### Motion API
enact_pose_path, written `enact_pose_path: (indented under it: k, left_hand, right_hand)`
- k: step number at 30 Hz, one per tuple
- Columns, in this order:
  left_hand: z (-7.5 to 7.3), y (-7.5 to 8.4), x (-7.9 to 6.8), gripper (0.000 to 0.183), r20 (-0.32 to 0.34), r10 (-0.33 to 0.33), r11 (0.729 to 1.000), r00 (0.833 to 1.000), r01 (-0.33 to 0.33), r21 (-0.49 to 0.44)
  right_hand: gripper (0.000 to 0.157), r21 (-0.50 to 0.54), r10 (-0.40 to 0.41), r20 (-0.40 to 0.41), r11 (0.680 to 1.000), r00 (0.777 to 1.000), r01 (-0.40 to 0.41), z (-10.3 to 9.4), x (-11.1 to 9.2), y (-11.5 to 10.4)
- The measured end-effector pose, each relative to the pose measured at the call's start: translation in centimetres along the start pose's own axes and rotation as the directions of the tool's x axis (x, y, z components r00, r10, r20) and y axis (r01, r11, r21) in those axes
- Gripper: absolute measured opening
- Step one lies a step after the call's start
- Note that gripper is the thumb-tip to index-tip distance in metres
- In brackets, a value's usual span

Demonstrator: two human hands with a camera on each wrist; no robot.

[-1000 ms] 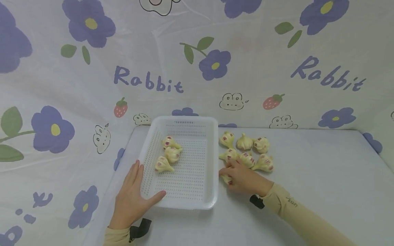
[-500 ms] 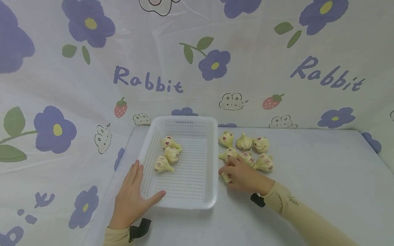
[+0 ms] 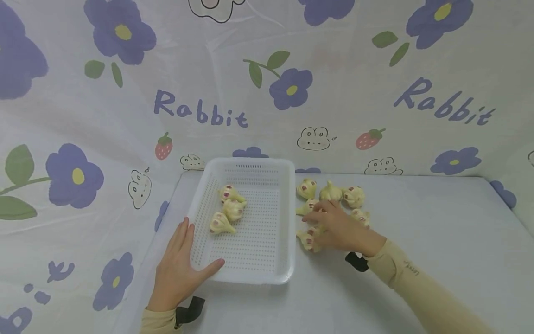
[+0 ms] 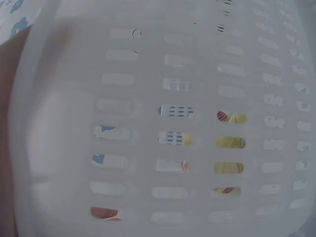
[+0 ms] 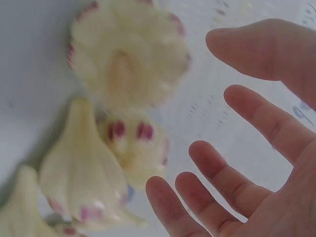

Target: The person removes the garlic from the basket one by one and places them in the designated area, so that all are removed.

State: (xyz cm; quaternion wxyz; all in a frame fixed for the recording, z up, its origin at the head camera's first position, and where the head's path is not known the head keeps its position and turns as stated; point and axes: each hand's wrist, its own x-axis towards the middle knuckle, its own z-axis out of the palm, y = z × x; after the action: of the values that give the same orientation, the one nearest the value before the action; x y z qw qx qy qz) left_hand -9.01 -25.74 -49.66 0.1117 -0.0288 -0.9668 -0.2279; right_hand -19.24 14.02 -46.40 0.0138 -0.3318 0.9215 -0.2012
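Note:
My left hand (image 3: 177, 273) rests at the near left corner of a white perforated plastic basket (image 3: 289, 222). Its straight fingers lie along the left rim and the thumb stretches over the near rim. The basket wall (image 4: 133, 148) fills most of the left wrist view. Three garlic bulbs (image 3: 219, 223) lie inside, towards the left. My right hand (image 3: 340, 227) is over the garlic right of the basket, beside a near bulb (image 3: 308, 240) and partly hiding others. In the right wrist view its fingers (image 5: 256, 118) are spread, holding nothing, near a blurred bulb (image 5: 128, 54).
More garlic bulbs (image 3: 353, 197) sit close together on the white tabletop (image 3: 429, 222), right of the basket. Behind the table hangs a white sheet (image 3: 342, 79) printed with flowers and rabbits. A black wrist mount (image 3: 189, 311) shows at the left cuff.
My right hand has moved slightly right and away from the body, from the nearest bulb, which now shows more fully. The left hand and basket stay in place.

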Motion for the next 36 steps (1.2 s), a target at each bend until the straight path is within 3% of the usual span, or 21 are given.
enact_pose_path:
  k: [9,26,36]
  left_hand:
    - [0.0,0.2,0.2,0.12,-0.005,0.001,1.0,1.0,-0.001,-0.004]
    - [0.2,0.0,0.5,0.12,-0.012,0.01,1.0,1.0,-0.01,-0.012]
    - [0.1,-0.2,0.1,0.121,-0.008,0.006,1.0,1.0,-0.006,-0.005]
  right_hand:
    - [0.046,-0.062,-0.056,-0.084,0.997,0.995,0.051,-2.5,-0.1,-0.1]
    - [0.049,-0.042,0.008,-0.039,0.999,0.999,-0.01,-4.0,0.5,-1.3]
    - [0.048,-0.032,-0.043,-0.04,0.999,0.998,0.042,-4.3,1.8,-2.9]
